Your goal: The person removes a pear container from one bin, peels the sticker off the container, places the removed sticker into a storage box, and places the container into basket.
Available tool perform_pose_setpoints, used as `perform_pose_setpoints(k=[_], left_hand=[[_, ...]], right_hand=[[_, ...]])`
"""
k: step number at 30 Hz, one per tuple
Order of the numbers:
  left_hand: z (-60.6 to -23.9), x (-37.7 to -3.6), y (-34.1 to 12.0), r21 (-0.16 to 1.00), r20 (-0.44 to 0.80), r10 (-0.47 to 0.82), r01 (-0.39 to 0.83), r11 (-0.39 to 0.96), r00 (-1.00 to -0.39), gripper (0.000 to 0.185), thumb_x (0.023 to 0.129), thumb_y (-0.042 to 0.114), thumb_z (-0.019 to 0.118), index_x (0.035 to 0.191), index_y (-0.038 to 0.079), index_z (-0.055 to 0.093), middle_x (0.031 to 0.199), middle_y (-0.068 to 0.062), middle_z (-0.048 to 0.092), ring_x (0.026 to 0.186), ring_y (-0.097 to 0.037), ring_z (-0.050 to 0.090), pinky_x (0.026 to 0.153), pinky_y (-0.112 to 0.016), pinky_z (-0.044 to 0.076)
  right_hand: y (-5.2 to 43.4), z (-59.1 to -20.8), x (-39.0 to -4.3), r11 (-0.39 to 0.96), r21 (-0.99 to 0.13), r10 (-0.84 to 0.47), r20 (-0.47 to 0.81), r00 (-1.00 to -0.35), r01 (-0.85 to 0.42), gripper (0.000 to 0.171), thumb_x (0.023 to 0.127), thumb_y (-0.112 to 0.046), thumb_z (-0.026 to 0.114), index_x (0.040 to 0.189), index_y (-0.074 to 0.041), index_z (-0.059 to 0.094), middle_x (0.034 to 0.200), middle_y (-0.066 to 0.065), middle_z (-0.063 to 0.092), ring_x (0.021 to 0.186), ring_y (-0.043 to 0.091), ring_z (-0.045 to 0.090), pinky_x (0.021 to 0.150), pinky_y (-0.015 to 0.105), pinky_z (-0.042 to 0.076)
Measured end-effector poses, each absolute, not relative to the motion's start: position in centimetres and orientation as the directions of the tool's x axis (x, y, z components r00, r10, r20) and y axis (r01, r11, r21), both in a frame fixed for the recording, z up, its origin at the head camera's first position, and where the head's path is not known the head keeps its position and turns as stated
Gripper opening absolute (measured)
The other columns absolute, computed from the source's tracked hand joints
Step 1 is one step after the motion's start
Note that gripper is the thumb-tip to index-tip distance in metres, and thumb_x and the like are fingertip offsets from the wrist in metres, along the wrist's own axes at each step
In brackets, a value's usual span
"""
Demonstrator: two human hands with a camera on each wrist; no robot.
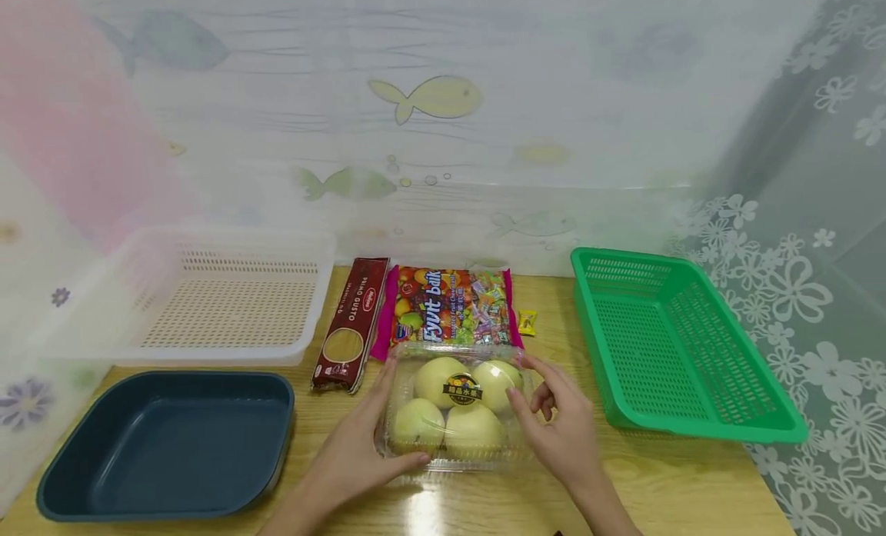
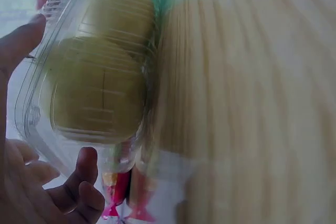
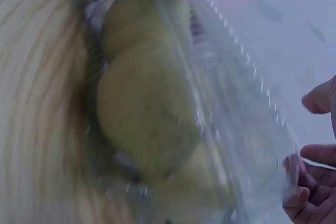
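A clear plastic clamshell box [image 1: 453,463] of several round, pale yellow-green fruits [image 1: 474,432] is at the table's middle, a black label [image 1: 462,390] on its top. My left hand [image 1: 360,436] holds the box's left side, thumb at the near edge and fingers along the side. At the right side, my right hand [image 1: 564,413] has its index finger at the far corner and its thumb near the lid. In the right wrist view, curled fingers [image 3: 320,156] touch the plastic lid's corner [image 3: 291,174]. That view is blurred, so whether the lid is lifted is unclear.
Behind the box lie a colourful candy bag [image 1: 450,305], a dark red spaghetti packet [image 1: 351,321] and a small yellow wrapped candy [image 1: 527,322]. A white basket [image 1: 228,355] and a dark blue tray [image 1: 173,444] stand left, a green basket [image 1: 692,351] right. A patterned curtain [image 1: 443,136] hangs behind.
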State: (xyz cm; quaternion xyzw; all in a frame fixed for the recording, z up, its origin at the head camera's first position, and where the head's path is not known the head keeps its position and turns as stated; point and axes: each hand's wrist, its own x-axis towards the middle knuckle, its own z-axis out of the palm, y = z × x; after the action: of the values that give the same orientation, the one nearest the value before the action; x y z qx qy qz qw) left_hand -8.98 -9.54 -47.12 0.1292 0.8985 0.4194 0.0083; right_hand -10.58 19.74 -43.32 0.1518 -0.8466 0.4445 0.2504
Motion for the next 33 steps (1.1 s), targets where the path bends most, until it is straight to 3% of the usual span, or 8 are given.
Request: perform_pose_setpoints(k=[3,6,13,20,28,33], left_hand=[[-47.3,-8.8,-9.5,0.785,0.071,0.229,0.196,0.587,-0.971,0.140,0.070,0.058,0.096,0.170,0.043,-0.001,0.176,0.006,0.011,0.155,-0.042,0.030,0.115,-0.072,0.033],[-47.4,-8.6,-9.3,0.804,0.051,0.218,0.170,0.570,-0.975,0.140,0.070,0.058,0.095,0.170,0.044,-0.002,0.175,0.004,0.013,0.155,-0.044,0.031,0.114,-0.074,0.033],[-47.6,-8.5,-9.3,0.790,0.053,0.219,0.175,0.588,-0.974,0.141,0.070,0.061,0.094,0.170,0.045,-0.004,0.174,0.002,0.016,0.152,-0.047,0.037,0.112,-0.073,0.037],[-47.5,-8.8,-9.4,0.761,0.055,0.218,0.182,0.622,-0.974,0.140,0.071,0.065,0.092,0.170,0.042,-0.004,0.173,0.001,0.018,0.150,-0.048,0.039,0.112,-0.072,0.039],[-47.3,-8.8,-9.4,0.762,0.037,0.218,0.169,0.625,-0.975,0.138,0.072,0.065,0.091,0.170,0.044,-0.004,0.173,0.002,0.016,0.149,-0.049,0.039,0.111,-0.073,0.039],[-47.1,-8.6,-9.3,0.782,0.034,0.214,0.160,0.603,-0.976,0.138,0.072,0.062,0.093,0.170,0.045,-0.002,0.174,0.004,0.016,0.150,-0.049,0.039,0.111,-0.073,0.039]], right_hand=[[18.5,-43.0,-11.0,0.476,-0.763,-0.050,0.473,-0.879,-0.437,0.042,0.091,-0.004,0.082,0.131,0.000,0.071,0.117,0.015,0.074,0.063,0.005,0.052,0.051,0.019,0.043],[17.7,-43.4,-11.3,0.469,-0.781,-0.067,0.434,-0.898,-0.412,0.040,0.092,-0.008,0.083,0.129,0.001,0.072,0.114,0.013,0.073,0.064,0.003,0.051,0.051,0.020,0.044],[17.1,-44.7,-11.2,0.590,-0.677,-0.081,0.492,-0.867,-0.440,0.042,0.085,-0.009,0.089,0.123,0.001,0.075,0.106,0.009,0.072,0.065,0.007,0.050,0.053,0.019,0.043],[16.9,-44.7,-11.5,0.667,-0.612,-0.109,0.484,-0.868,-0.424,0.035,0.086,-0.017,0.090,0.115,-0.002,0.080,0.108,0.005,0.071,0.067,0.005,0.049,0.058,0.021,0.044],[16.5,-44.5,-11.4,0.706,-0.571,-0.143,0.465,-0.874,-0.419,0.020,0.086,-0.015,0.090,0.102,-0.006,0.084,0.105,0.003,0.068,0.070,0.011,0.055,0.060,0.025,0.050],[16.1,-44.3,-11.1,0.716,-0.553,-0.142,0.483,-0.864,-0.426,0.019,0.083,-0.012,0.092,0.099,-0.005,0.084,0.103,0.003,0.069,0.070,0.014,0.056,0.060,0.026,0.051]])
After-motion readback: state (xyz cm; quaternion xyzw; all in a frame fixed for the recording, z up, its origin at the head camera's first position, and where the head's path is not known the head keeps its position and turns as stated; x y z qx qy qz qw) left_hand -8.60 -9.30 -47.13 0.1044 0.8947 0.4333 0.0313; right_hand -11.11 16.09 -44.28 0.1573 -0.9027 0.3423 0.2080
